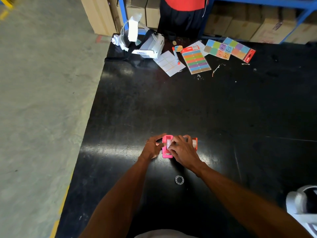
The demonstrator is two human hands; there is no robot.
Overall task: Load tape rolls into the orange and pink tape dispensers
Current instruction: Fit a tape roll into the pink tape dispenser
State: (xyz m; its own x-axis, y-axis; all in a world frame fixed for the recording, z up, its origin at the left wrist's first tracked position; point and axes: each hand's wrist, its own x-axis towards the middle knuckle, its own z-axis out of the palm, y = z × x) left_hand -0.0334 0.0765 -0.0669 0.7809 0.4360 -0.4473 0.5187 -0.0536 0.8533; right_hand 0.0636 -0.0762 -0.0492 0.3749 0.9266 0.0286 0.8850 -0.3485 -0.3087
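A pink tape dispenser (166,153) stands on the black table (223,109), near its front. My left hand (152,147) grips the dispenser's left side. My right hand (181,149) lies over its top, fingertips on a pale tape roll (168,143) sitting in the pink body. Just right of my right hand, partly hidden by it, stands the orange tape dispenser (195,143) with a roll inside. A small clear ring, like a tape core (179,179), lies flat on the table closer to me.
At the table's far side lie a white headset (147,45), a marker (176,55), a white label sheet (169,62) and coloured sticker sheets (196,60). A person in red and black (181,14) stands beyond. A white object (301,205) sits at the right edge.
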